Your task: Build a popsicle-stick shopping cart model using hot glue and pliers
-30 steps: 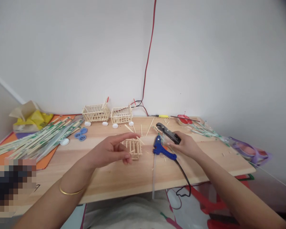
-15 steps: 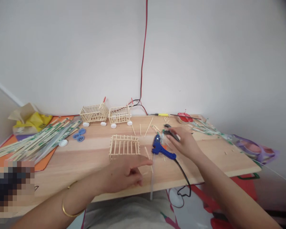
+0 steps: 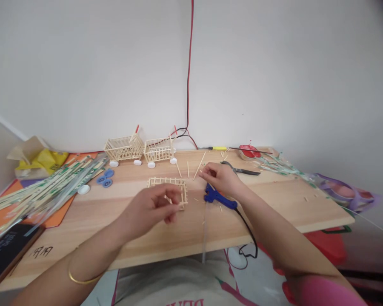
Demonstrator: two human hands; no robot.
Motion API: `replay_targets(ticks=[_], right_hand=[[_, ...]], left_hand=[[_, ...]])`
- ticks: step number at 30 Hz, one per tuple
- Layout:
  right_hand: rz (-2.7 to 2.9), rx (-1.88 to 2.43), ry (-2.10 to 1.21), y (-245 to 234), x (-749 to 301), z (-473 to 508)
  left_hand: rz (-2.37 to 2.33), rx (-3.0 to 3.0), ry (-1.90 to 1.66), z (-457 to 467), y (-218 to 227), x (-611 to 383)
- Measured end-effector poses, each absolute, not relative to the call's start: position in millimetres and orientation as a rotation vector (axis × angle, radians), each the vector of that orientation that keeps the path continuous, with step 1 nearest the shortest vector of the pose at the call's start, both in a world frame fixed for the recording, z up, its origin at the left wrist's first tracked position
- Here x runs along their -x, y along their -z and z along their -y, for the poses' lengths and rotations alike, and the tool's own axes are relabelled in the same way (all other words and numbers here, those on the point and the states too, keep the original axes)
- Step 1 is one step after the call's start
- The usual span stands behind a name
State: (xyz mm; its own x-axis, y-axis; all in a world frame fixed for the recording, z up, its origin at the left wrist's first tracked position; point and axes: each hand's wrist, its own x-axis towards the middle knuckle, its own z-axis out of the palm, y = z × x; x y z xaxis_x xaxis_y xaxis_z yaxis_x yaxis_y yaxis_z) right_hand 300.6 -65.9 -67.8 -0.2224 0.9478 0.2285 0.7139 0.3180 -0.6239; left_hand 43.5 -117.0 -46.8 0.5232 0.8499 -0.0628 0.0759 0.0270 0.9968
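Observation:
My left hand hovers over the near side of a small basket frame of thin wooden sticks, hiding part of it. Its fingers are loosely curled, with a gap between thumb and index finger. My right hand is closed in a pinch above loose sticks; whatever sits between its fingertips is too small to make out. Just below that hand lies a blue glue gun, its clear glue stick reaching toward the table's near edge. Black-handled scissors rest beyond my right hand.
Two stick-built carts with white wheels stand at the back. Blue caps and a white cap lie left, near bundled sticks. A red bowl and yellow-handled tool sit behind. A black cable trails off the front edge.
My right hand has let go of the scissors and moved left into a pinch. My left hand has lifted slightly and curled its fingers. The long stick near the basket frame no longer shows.

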Motion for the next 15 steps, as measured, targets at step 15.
replay_targets(ticks=[15], right_hand=[[2.076,0.845,-0.894,38,-249,80]], left_hand=[[-0.708,-1.048,-0.775,82,36,-47]])
